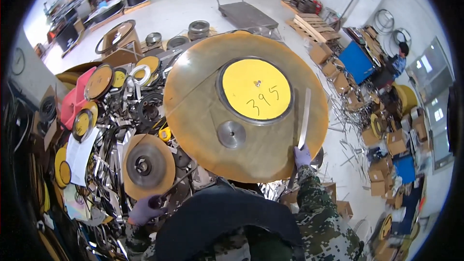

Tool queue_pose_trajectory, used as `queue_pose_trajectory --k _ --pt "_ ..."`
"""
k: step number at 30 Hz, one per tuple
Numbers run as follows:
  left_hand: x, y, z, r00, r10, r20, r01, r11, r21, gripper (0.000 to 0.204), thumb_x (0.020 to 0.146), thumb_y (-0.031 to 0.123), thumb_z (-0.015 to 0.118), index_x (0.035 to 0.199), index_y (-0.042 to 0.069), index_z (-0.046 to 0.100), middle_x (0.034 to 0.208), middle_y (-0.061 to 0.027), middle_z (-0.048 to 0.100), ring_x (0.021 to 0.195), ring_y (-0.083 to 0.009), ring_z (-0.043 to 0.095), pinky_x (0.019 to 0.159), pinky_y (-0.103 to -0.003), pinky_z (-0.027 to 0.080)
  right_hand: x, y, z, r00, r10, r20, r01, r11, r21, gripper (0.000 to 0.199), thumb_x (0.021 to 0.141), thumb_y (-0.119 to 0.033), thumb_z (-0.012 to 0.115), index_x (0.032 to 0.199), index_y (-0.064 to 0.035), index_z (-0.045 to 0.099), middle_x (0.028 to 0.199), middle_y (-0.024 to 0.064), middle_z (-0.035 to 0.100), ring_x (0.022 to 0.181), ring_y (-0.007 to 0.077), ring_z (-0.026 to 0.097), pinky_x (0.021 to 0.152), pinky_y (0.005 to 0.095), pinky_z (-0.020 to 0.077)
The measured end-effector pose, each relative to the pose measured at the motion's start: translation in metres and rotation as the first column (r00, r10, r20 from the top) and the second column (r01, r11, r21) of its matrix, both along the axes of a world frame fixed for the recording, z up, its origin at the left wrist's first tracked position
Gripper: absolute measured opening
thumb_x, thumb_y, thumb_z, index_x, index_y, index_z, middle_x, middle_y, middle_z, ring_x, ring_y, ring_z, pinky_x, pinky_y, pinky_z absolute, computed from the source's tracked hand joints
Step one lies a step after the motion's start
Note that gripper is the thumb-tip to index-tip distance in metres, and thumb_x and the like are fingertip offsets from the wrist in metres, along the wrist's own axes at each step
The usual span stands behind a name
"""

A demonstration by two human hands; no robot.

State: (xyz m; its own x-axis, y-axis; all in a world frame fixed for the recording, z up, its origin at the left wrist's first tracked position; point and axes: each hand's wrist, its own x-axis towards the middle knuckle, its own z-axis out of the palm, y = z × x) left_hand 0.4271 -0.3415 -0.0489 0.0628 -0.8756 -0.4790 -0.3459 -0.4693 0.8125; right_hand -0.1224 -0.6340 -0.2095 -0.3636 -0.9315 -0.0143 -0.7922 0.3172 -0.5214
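A large round tan disc (193,111) lies in front of me, with a yellow round plate (253,87) edged in black on it. Handwriting marks the yellow plate. A small grey metal disc (231,134) sits nearer to me on the tan disc. At the disc's right edge my right hand (303,156), in a purple glove, is closed on a long, thin metal strip (305,118) that points away from me. My left hand (145,210), also gloved, is closed around a dark round knob (155,202) at the end of a dark bar (182,180).
A smaller brown disc with a grey hub (145,164) stands left of the large one. Metal scraps, rings and a yellow tape measure (165,134) crowd the left bench. Beyond are a flat trolley (247,15) and pallets (316,28). Cardboard boxes (396,142) line the right; a person (400,60) is there.
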Motion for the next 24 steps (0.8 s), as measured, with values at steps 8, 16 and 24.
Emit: queue_pose_trajectory --k 8,16,24 --pt "-0.058 -0.114 -0.032 0.941 -0.234 0.244 0.259 0.963 -0.075 0.037 0.092 0.036 0.051 0.110 0.005 0.061 0.096 -0.0209 0.065 0.092 -0.0356 0.063 0.079 -0.040 0.049 0.021 0.011 -0.001 0.999 -0.048 0.024 0.047 0.998 0.032 0.046 0.077 -0.042 0.061 0.101 -0.0027 0.059 0.088 0.0209 0.066 0.087 0.0395 0.063 0.078 0.0468 0.0482" --pt "-0.066 -0.145 -0.089 0.857 -0.266 0.441 0.356 0.925 -0.133 0.031 0.093 0.034 0.047 0.099 0.007 0.060 0.093 -0.0223 0.064 0.089 -0.0419 0.060 0.076 -0.049 0.047 0.033 0.018 0.002 0.996 -0.092 -0.013 0.092 0.995 0.043 0.043 0.077 -0.040 0.064 0.098 -0.0030 0.059 0.085 0.0186 0.066 0.083 0.0365 0.064 0.073 0.0441 0.0482" --pt "-0.064 -0.142 -0.091 0.895 -0.180 0.408 0.271 0.946 -0.179 0.032 0.093 0.035 0.049 0.100 0.006 0.060 0.093 -0.0220 0.064 0.089 -0.0410 0.061 0.076 -0.049 0.047 0.045 0.031 0.000 0.997 -0.075 0.005 0.075 0.997 -0.007 0.040 0.077 -0.039 0.062 0.097 -0.0040 0.059 0.084 0.0176 0.066 0.082 0.0360 0.064 0.073 0.0449 0.0481"
